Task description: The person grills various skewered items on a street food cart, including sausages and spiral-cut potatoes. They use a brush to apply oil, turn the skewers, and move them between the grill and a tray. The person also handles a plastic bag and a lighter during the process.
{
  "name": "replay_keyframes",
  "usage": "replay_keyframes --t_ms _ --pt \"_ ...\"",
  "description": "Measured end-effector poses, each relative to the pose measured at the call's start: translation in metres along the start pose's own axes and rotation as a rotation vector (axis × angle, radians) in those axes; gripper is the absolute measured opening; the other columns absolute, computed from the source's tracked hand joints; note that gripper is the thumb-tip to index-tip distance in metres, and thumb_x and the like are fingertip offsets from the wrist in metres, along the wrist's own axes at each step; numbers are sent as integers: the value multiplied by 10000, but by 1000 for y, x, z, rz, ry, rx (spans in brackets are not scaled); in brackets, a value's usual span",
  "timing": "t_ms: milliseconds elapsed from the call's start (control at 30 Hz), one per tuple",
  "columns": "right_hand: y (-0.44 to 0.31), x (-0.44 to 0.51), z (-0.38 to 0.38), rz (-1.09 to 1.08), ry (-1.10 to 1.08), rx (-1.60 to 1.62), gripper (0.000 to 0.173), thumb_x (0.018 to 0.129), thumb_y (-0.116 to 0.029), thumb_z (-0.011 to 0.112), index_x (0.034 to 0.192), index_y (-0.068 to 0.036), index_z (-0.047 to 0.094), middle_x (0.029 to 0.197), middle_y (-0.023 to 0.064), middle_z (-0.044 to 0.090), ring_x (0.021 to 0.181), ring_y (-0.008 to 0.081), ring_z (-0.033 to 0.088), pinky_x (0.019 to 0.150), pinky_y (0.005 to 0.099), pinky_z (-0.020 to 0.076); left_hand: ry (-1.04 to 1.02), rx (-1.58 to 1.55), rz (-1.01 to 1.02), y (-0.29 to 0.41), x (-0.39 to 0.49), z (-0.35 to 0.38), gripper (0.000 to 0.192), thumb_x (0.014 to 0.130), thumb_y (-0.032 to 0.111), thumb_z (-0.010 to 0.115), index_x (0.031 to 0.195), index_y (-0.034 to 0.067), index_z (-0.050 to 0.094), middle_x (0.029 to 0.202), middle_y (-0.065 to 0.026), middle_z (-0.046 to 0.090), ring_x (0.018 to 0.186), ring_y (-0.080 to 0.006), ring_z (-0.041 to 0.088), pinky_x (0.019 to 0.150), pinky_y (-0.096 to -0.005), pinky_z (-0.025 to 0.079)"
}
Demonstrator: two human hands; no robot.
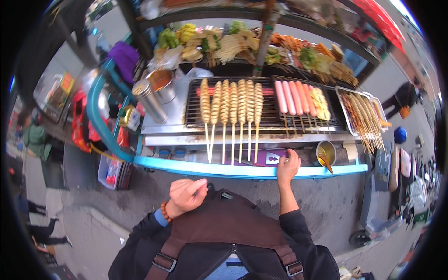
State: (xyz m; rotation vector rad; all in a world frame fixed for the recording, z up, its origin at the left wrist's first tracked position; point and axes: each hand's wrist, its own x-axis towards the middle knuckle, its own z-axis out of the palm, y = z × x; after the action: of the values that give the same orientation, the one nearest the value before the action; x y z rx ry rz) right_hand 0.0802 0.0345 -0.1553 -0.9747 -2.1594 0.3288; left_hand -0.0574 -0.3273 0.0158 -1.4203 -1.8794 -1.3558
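My left hand [188, 196] is held in a loose fist before the apron, short of the blue rail [217, 168]; nothing shows in it. Over that rail reaches my right hand [288, 166], fingers bent above the narrow shelf beside a purple and white packet [272, 158]; whether it grips anything is hidden. Several spiral-cut skewers [233, 101] lie side by side on the grill grate [266, 112], sticks toward me. To their right are pink sausages on sticks [295, 98] and yellow slices on a skewer [321, 104].
A metal pot [325, 148] with a brush [325, 163] stands right of my right hand. At the left are a steel shaker [149, 100] and a sauce container [162, 85]. A metal tray [346, 112] holds more skewers. Behind the grill, a post [265, 42] rises before heaped food [231, 45].
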Motion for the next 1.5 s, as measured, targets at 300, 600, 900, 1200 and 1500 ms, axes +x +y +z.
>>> replay_keyframes --t_ms 300,600,900,1200,1500 --pt "1 -2 5 -9 -49 -43 253 925 -159 649 1142 -36 692 1051 107 743 980 316 682 1119 509 374 85 -55 49 3 2 7 300 794 47 820 1079 41 724 886 -68 754 604 -179 698 509 -272 527" --pt "4 -4 1 -23 -173 -25 365 1080 -307 485 940 -38 688 793 63 739 760 262 643 1097 458 365 78 -55 32 13 -4 2 341 808 24 767 1144 40 711 901 -74 755 668 -190 717 550 -283 554" --pt "-1 -4 2 -140 -39 -11 390 872 -33 665 1261 -34 651 1247 111 676 1040 303 643 955 406 478 125 -42 23 22 -11 -1 345 815 30 750 1158 41 709 881 -65 752 676 -192 724 567 -290 575" --pt "1 -3 2 -151 -82 -61 373 860 -61 674 1229 -23 646 1195 99 694 914 255 682 1010 425 422 143 25 -12 27 -21 -6 343 803 25 756 1143 38 714 858 -69 748 647 -195 715 552 -288 565" --pt "3 -2 4 -148 -115 -46 421 816 -60 694 1233 -25 648 1131 114 706 966 292 660 1000 429 432 136 -117 132 43 43 -36 306 826 72 747 1131 57 723 954 -57 745 577 -149 652 491 -276 501"
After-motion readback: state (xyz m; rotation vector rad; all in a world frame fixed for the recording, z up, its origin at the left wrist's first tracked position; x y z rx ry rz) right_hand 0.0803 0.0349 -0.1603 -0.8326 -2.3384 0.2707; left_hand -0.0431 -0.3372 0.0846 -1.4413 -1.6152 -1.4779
